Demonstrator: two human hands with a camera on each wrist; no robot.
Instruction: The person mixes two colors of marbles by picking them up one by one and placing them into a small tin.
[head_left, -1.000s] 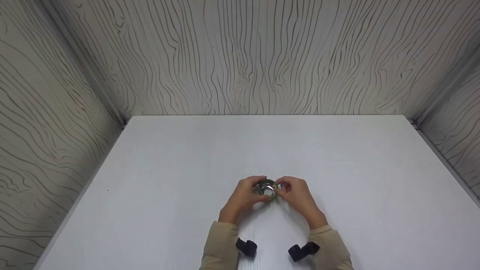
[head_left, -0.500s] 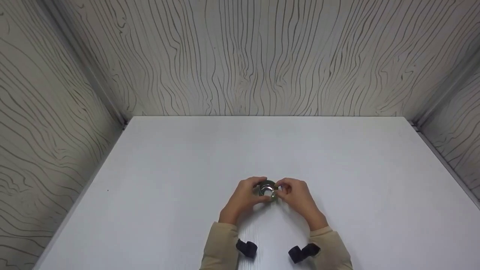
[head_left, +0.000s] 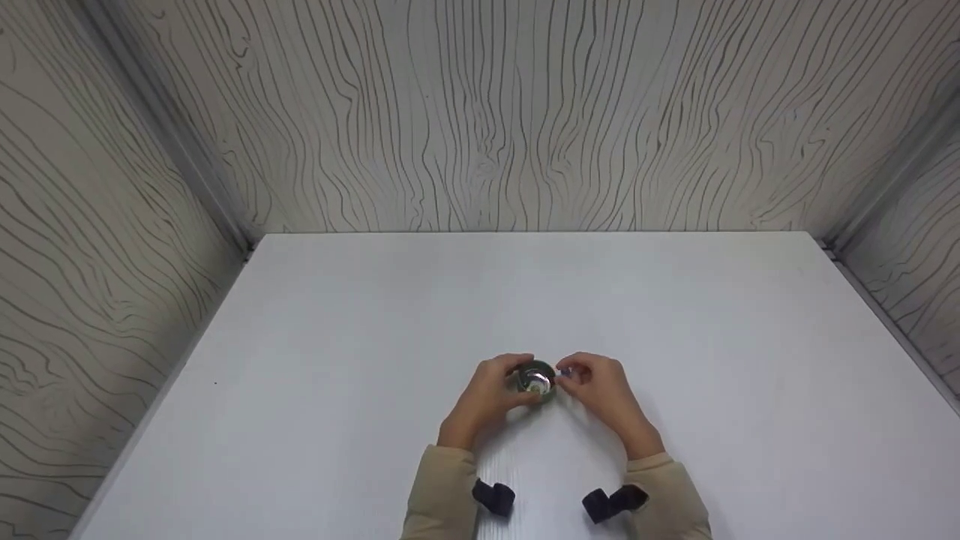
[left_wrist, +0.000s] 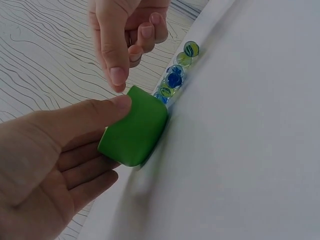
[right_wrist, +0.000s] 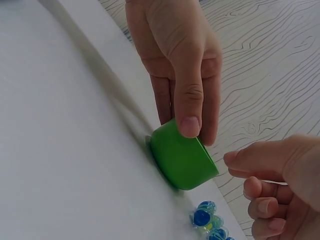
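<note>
My left hand (head_left: 489, 386) grips a small green cup (left_wrist: 137, 130) by its sides, thumb on the near side and fingers on the far side. The cup stands upright on the white table. Seen from above, its inside is shiny and a greenish spot shows at the bottom. My right hand (head_left: 601, 386) hovers just right of the rim, thumb and index finger a little apart with nothing seen between them, the other fingers loosely curled. Several blue and green glass marbles (left_wrist: 175, 78) lie on the table beside the cup, mostly hidden under my right hand in the head view.
The white tabletop (head_left: 360, 315) spreads around both hands. Wood-grain patterned panels (head_left: 480, 112) rise behind it and at both sides. A black wrist mount (head_left: 495, 497) sits on each beige sleeve (head_left: 442, 487).
A yellow-green marble pinched by my right hand at the rim has been let go into the cup. The right hand has drawn slightly right, its fingertips parting. The left hand has stayed still.
</note>
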